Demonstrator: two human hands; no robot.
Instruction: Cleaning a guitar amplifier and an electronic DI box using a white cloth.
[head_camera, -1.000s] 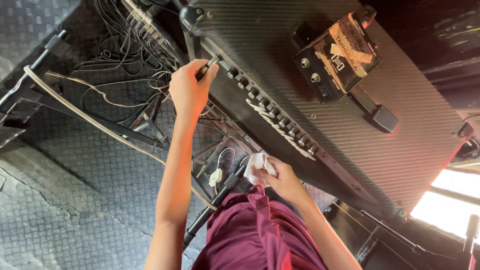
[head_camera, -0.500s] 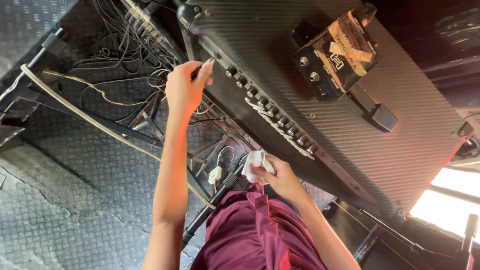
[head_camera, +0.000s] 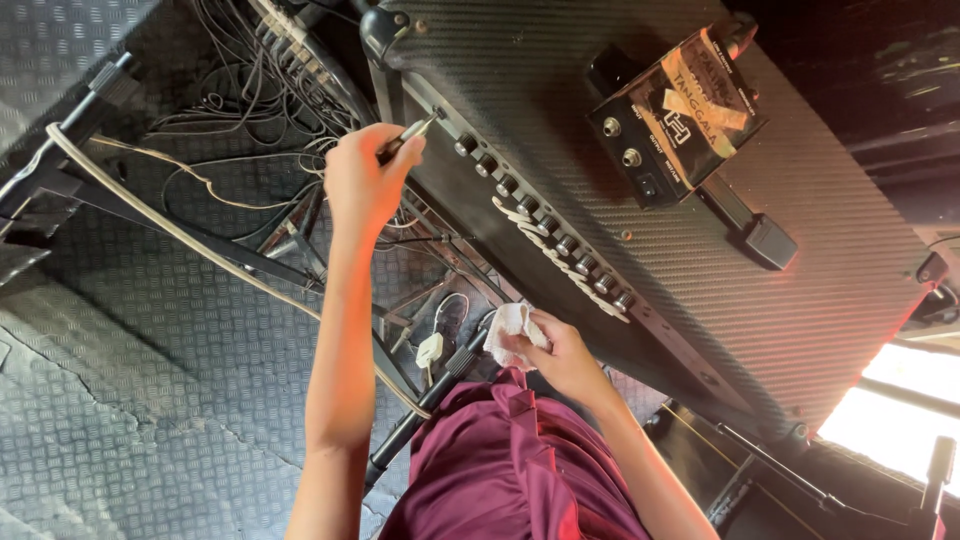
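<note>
While clamping the left hand on the plug at the amplifier's left socket, seemingly mid-insertion, aim straight. Hold the right hand closed on the cloth, near.

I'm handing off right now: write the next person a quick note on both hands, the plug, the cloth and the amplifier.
Left hand: holds a cable plug with its tip at the far end of the amplifier control panel, beside the row of knobs.
Right hand: grips a crumpled white cloth by the panel's near end.
Done: cannot tell if the plug is seated.
Left: confirm that.
</note>
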